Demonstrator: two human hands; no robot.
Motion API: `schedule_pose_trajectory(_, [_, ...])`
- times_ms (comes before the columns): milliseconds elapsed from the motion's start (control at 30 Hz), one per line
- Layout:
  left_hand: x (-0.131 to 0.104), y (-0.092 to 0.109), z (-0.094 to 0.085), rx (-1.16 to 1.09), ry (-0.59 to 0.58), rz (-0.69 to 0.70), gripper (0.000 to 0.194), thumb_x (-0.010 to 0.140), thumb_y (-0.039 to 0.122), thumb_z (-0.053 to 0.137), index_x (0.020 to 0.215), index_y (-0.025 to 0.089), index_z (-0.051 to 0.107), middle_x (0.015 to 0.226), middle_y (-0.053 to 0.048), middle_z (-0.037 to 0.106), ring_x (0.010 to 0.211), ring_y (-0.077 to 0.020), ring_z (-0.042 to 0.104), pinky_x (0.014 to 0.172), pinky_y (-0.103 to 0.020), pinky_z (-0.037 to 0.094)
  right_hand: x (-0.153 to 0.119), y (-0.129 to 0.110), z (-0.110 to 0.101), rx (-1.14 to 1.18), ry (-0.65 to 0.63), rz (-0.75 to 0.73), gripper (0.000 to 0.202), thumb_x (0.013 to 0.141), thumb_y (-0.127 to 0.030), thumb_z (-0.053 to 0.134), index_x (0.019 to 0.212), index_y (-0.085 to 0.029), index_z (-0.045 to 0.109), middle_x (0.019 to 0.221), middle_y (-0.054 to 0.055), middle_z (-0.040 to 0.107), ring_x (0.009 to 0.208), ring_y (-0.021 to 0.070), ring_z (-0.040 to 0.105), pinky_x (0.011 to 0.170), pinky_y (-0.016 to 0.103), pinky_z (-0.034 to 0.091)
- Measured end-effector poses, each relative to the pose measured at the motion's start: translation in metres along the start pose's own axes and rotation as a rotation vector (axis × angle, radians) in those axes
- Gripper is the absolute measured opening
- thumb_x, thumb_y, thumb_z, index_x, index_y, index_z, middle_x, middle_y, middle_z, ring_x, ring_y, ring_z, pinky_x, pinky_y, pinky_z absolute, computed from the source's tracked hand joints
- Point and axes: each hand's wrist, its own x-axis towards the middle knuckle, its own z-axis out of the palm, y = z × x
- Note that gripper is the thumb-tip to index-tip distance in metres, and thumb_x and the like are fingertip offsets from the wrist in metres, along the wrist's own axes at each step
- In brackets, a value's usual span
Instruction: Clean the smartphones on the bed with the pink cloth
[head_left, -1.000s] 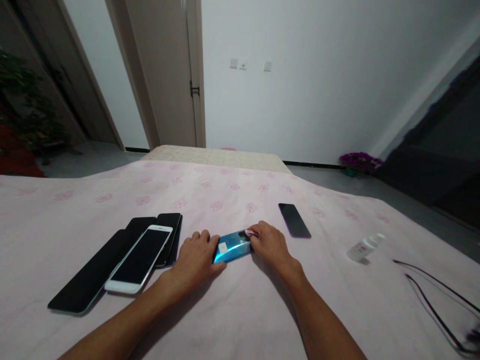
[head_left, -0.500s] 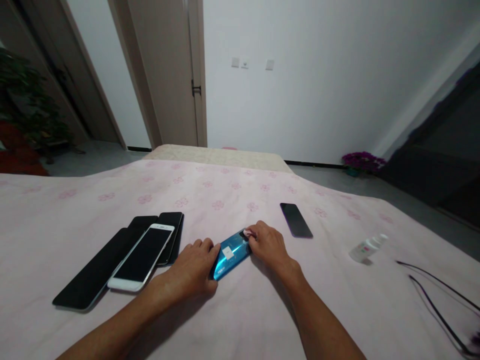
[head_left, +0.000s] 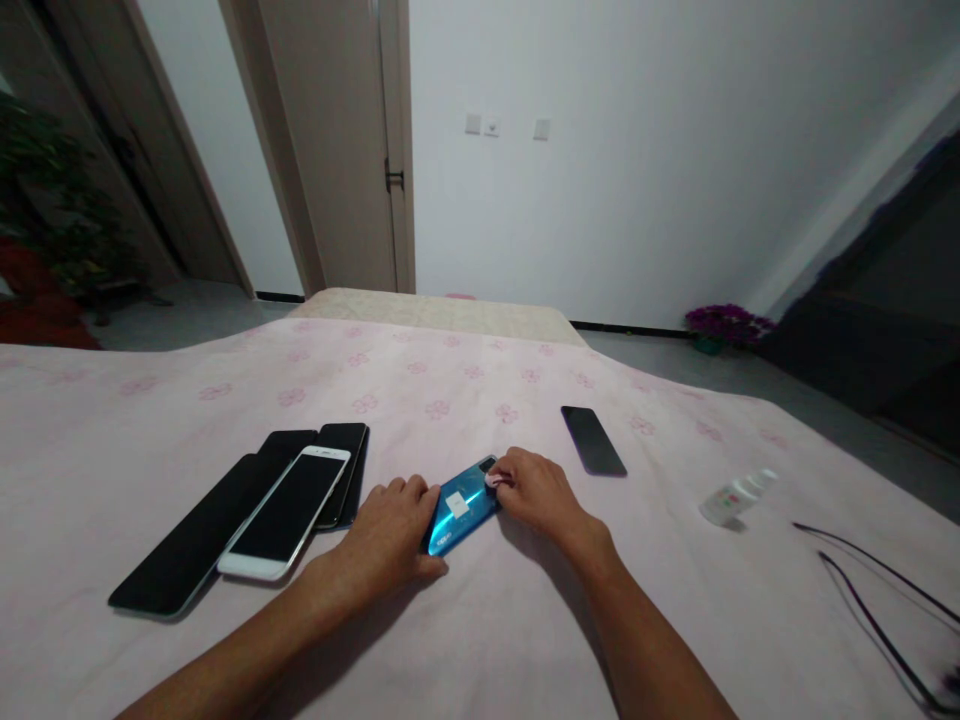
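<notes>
A shiny blue phone [head_left: 470, 505] lies back side up on the pink bedspread, a small white sticker on its middle. My left hand [head_left: 396, 518] is closed on the phone's left end, fingers along the far edge and thumb at the near one. In the bent fingers of my right hand [head_left: 538, 488] is a small pale pink piece [head_left: 496, 480], perhaps a cloth or pad, pressed on the phone's back beside the camera block. Part of that piece is hidden by the fingers.
Left of my hands, a white-framed phone [head_left: 289, 510] rests on several dark phones [head_left: 187, 535]. Another dark phone [head_left: 593, 440] lies beyond my right hand. Farther right are a small white spray bottle [head_left: 736, 498] lying tilted and two thin black rods [head_left: 874, 620], like glasses temples.
My right hand has shifted slightly toward me with the pink piece, uncovering more of the phone's camera end. My left hand keeps its hold on the phone.
</notes>
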Motion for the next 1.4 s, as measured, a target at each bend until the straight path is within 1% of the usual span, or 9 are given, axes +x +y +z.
schedule_pose_trajectory(133, [-0.001, 0.004, 0.002, -0.001, -0.003, -0.01, 0.06, 0.074, 0.044, 0.071, 0.126, 0.019, 0.058, 0.121, -0.015, 0.06, 0.108, -0.035, 0.056, 0.091, -0.045, 0.047, 0.0, 0.001, -0.002, 0.051, -0.058, -0.066, 0.02, 0.085, -0.022, 0.055, 0.092, -0.022, 0.074, 0.092, 0.004, 0.071, 0.082, 0.0165, 0.061, 0.069, 0.026, 0.035])
schedule_pose_trajectory(300, [-0.002, 0.006, 0.001, -0.018, -0.008, 0.0, 0.056, 0.076, 0.038, 0.066, 0.127, 0.016, 0.057, 0.121, -0.016, 0.06, 0.108, -0.0344, 0.054, 0.093, -0.044, 0.047, 0.0, 0.003, -0.003, -0.029, 0.035, 0.037, 0.022, 0.087, -0.024, 0.053, 0.09, -0.019, 0.074, 0.092, 0.007, 0.07, 0.079, 0.0177, 0.061, 0.068, 0.028, 0.034])
schedule_pose_trajectory(500, [-0.002, 0.007, 0.001, -0.001, 0.012, 0.017, 0.053, 0.075, 0.036, 0.06, 0.123, 0.014, 0.059, 0.116, -0.016, 0.062, 0.103, -0.0345, 0.056, 0.09, -0.045, 0.048, -0.001, 0.0, -0.011, 0.05, -0.119, -0.028, 0.018, 0.082, -0.024, 0.056, 0.073, -0.02, 0.071, 0.076, 0.003, 0.069, 0.066, 0.0149, 0.058, 0.058, 0.027, 0.029])
schedule_pose_trajectory(700, [-0.004, -0.001, -0.01, -0.019, -0.038, 0.04, 0.049, 0.075, 0.032, 0.058, 0.122, 0.018, 0.06, 0.112, -0.014, 0.066, 0.1, -0.0336, 0.061, 0.085, -0.043, 0.049, 0.003, 0.019, -0.018, 0.087, 0.031, 0.106, 0.019, 0.084, -0.026, 0.055, 0.079, -0.019, 0.073, 0.084, 0.006, 0.071, 0.074, 0.0165, 0.06, 0.061, 0.026, 0.033])
schedule_pose_trajectory(900, [-0.006, -0.024, -0.027, -0.23, -0.054, 0.104, 0.054, 0.088, 0.031, 0.048, 0.141, 0.019, 0.047, 0.113, -0.011, 0.071, 0.099, -0.0263, 0.068, 0.085, -0.035, 0.049, 0.007, 0.026, -0.02, 0.357, 0.1, 0.119, 0.026, 0.086, -0.033, 0.054, 0.073, -0.017, 0.07, 0.069, 0.003, 0.066, 0.067, 0.0168, 0.058, 0.057, 0.025, 0.034])
schedule_pose_trajectory(967, [-0.004, -0.029, -0.028, -0.235, -0.045, 0.079, 0.053, 0.092, 0.03, 0.043, 0.144, 0.019, 0.043, 0.111, -0.012, 0.072, 0.096, -0.0253, 0.069, 0.082, -0.033, 0.049, 0.008, 0.024, -0.018, 0.444, 0.165, 0.126, 0.027, 0.087, -0.036, 0.055, 0.079, -0.017, 0.072, 0.073, 0.003, 0.067, 0.069, 0.0176, 0.06, 0.059, 0.025, 0.037])
schedule_pose_trajectory(1067, [0.001, -0.034, -0.025, -0.214, -0.026, 0.043, 0.047, 0.096, 0.031, 0.038, 0.141, 0.021, 0.046, 0.101, -0.01, 0.074, 0.087, -0.0244, 0.07, 0.077, -0.032, 0.048, 0.011, 0.022, -0.013, 0.501, 0.27, 0.14, 0.028, 0.085, -0.04, 0.058, 0.088, -0.017, 0.075, 0.084, 0.005, 0.071, 0.077, 0.0198, 0.062, 0.067, 0.027, 0.043])
schedule_pose_trajectory(1200, [0.008, -0.038, -0.021, -0.194, 0.003, 0.052, 0.037, 0.099, 0.035, 0.035, 0.127, 0.023, 0.056, 0.09, -0.007, 0.074, 0.08, -0.0232, 0.07, 0.073, -0.031, 0.048, 0.014, 0.026, -0.002, 0.574, 0.258, 0.167, 0.032, 0.086, -0.042, 0.055, 0.092, -0.018, 0.075, 0.08, 0.005, 0.07, 0.072, 0.0194, 0.061, 0.063, 0.027, 0.043])
schedule_pose_trajectory(1400, [0.01, -0.041, -0.02, -0.155, 0.045, 0.075, 0.034, 0.101, 0.033, 0.032, 0.117, 0.022, 0.06, 0.086, -0.007, 0.072, 0.08, -0.0246, 0.07, 0.069, -0.031, 0.047, 0.015, 0.033, 0.018, 0.589, 0.234, 0.221, 0.025, 0.083, -0.033, 0.055, 0.085, -0.018, 0.074, 0.074, 0.004, 0.069, 0.068, 0.0178, 0.06, 0.061, 0.026, 0.039])
